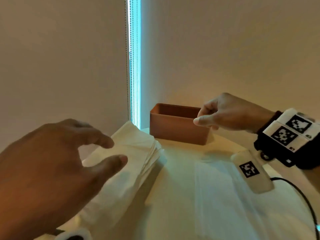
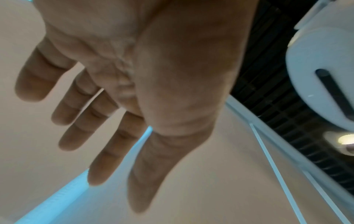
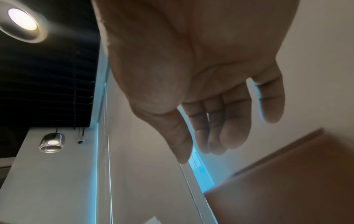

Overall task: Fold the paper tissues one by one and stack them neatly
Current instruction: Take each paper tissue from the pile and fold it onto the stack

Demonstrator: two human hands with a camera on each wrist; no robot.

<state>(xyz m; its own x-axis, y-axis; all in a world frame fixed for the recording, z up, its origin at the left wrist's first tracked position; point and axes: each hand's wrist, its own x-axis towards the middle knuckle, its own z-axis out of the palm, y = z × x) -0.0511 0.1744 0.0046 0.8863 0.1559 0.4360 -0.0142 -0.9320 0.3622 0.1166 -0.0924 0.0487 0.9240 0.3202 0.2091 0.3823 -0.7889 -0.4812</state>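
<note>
A stack of cream paper tissues (image 1: 138, 149) lies on the table's left side, reaching back to the wall. My left hand (image 1: 116, 151) hovers over its near part with fingers spread and holds nothing; the left wrist view shows the same bare palm of the left hand (image 2: 117, 194). A single flat tissue (image 1: 216, 191) lies spread on the table at centre right. My right hand (image 1: 200, 116) is raised at the right end of the brown box (image 1: 174, 129), fingers loosely bent and empty. The right wrist view shows the right hand (image 3: 194, 154) above the box (image 3: 287, 181).
The open brown box stands against the wall behind the tissues. A white block with a black tag (image 1: 251, 172) lies right of the flat tissue, and a black cable (image 1: 301, 193) runs past it. A bead chain (image 1: 128, 66) hangs by the window gap.
</note>
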